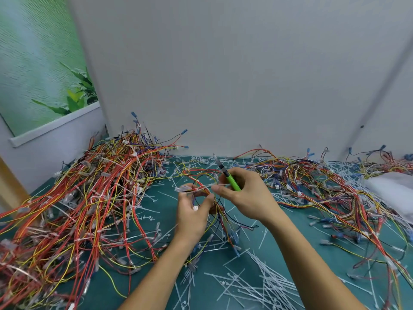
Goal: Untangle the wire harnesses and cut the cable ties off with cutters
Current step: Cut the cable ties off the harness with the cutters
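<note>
White plastic cable ties (pixel 257 285) lie nearest; left hand (pixel 192 218) pinches thin coloured wire harness (pixel 199 187), stretched sideways to right hand (pixel 245 198) gripping green-handled cutters (pixel 233 183).

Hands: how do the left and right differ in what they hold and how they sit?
The left hand grips a small wire harness in curled fingers; the right hand holds green-handled cutters, tip pointing away toward the wall. The left hand sits lower in the view; the right hand is higher. Shared: both meet at the same harness above the green mat.
</note>
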`<state>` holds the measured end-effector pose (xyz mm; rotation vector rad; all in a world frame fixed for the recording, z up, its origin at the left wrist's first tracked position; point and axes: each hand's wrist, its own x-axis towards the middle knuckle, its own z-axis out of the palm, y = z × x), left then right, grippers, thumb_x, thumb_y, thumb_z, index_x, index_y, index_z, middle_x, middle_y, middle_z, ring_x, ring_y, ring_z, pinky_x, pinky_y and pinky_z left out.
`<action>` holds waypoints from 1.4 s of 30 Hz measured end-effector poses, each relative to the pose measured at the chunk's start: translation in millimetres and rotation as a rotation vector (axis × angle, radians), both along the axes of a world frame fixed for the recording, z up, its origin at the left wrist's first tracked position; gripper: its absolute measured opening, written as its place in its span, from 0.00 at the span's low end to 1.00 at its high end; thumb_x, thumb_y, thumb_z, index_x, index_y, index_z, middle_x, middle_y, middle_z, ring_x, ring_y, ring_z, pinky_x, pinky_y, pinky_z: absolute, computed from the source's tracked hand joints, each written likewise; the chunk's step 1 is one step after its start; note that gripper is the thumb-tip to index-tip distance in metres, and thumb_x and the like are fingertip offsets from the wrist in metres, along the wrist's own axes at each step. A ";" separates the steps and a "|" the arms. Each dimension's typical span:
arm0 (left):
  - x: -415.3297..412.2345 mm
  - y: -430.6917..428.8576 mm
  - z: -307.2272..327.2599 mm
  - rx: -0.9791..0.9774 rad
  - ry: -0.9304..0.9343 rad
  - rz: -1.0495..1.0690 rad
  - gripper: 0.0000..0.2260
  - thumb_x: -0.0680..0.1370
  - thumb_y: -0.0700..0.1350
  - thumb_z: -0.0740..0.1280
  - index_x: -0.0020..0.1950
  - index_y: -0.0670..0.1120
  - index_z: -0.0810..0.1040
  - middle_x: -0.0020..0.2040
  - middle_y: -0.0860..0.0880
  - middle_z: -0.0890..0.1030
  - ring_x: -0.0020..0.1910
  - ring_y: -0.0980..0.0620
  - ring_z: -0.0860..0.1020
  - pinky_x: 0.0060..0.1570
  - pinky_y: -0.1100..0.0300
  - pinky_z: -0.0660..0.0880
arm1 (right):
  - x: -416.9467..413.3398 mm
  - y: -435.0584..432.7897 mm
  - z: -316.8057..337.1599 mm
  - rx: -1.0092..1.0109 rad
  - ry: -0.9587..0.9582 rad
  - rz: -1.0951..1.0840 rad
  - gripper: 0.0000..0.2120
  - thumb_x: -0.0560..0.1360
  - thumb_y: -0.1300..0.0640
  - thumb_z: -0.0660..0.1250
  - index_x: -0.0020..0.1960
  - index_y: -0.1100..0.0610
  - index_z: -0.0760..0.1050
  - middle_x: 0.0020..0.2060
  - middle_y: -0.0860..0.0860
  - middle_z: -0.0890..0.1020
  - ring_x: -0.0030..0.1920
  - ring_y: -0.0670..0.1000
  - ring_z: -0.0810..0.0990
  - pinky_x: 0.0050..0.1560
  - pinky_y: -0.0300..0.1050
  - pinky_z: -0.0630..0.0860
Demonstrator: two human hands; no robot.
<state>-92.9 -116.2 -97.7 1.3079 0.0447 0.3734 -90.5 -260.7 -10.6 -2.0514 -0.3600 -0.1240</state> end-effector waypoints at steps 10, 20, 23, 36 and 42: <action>-11.1 -2.1 6.8 0.076 -0.133 0.005 0.07 0.77 0.47 0.71 0.53 0.49 0.77 0.47 0.48 0.79 0.40 0.63 0.79 0.38 0.71 0.76 | 3.3 -3.8 -2.1 0.061 0.091 0.029 0.04 0.81 0.61 0.68 0.54 0.54 0.79 0.42 0.48 0.87 0.36 0.37 0.79 0.41 0.31 0.74; -15.2 2.9 12.1 -0.241 0.025 -0.124 0.07 0.77 0.45 0.71 0.39 0.51 0.79 0.37 0.52 0.76 0.33 0.43 0.76 0.36 0.49 0.79 | 7.0 -4.5 -8.6 0.099 0.097 -0.059 0.04 0.80 0.62 0.70 0.52 0.54 0.80 0.42 0.48 0.86 0.38 0.45 0.82 0.38 0.29 0.74; -16.4 2.9 13.2 -0.238 0.044 -0.127 0.09 0.78 0.44 0.67 0.38 0.48 0.76 0.32 0.51 0.75 0.28 0.44 0.78 0.31 0.55 0.75 | 8.9 -4.3 -10.4 0.061 0.070 -0.076 0.05 0.80 0.61 0.69 0.53 0.53 0.80 0.42 0.44 0.85 0.38 0.39 0.82 0.43 0.30 0.76; -12.8 1.9 16.8 -0.388 0.129 -0.210 0.10 0.79 0.49 0.67 0.55 0.46 0.74 0.39 0.48 0.79 0.29 0.46 0.79 0.26 0.58 0.77 | 22.0 -14.4 -14.9 0.539 0.592 -0.053 0.10 0.79 0.70 0.57 0.52 0.58 0.73 0.34 0.53 0.77 0.25 0.48 0.67 0.30 0.43 0.69; -10.8 0.3 15.0 -0.285 0.098 -0.061 0.11 0.75 0.49 0.71 0.50 0.45 0.74 0.34 0.55 0.79 0.24 0.52 0.78 0.21 0.64 0.72 | 21.6 -25.0 -15.3 -0.058 0.393 -0.113 0.09 0.79 0.66 0.61 0.48 0.55 0.77 0.37 0.55 0.77 0.33 0.51 0.69 0.33 0.43 0.68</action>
